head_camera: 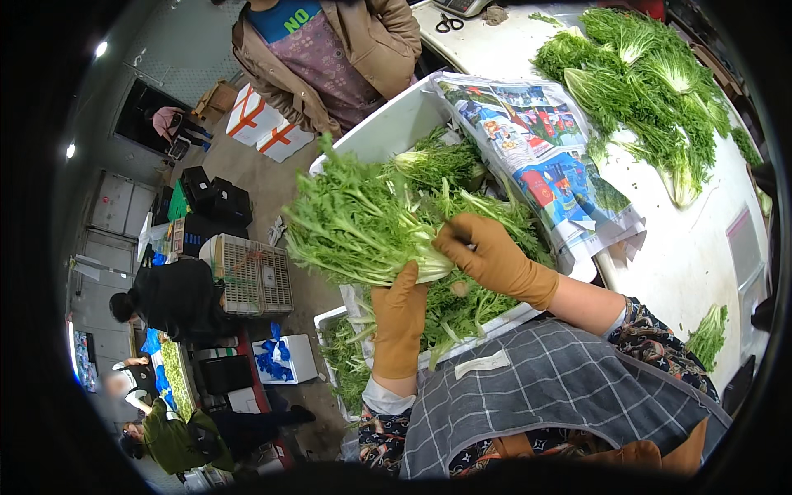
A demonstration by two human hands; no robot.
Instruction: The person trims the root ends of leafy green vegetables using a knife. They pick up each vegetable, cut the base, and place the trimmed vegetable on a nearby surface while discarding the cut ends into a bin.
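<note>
My left hand, in a tan glove, grips a large head of frilly leafy greens near its pale base. The leaves fan out to the upper left. My right hand, gloved alike, is closed at the base of that head around a thin dark object, seemingly a small knife, mostly hidden and blurred. Both hands are above a white foam box holding more frilly greens. Printed newspaper drapes over the box's right side.
A white table on the right bears a pile of greens, a loose piece and black-handled scissors. A person in a brown jacket stands across the box. Another box of greens sits lower left; crates and other people are beyond.
</note>
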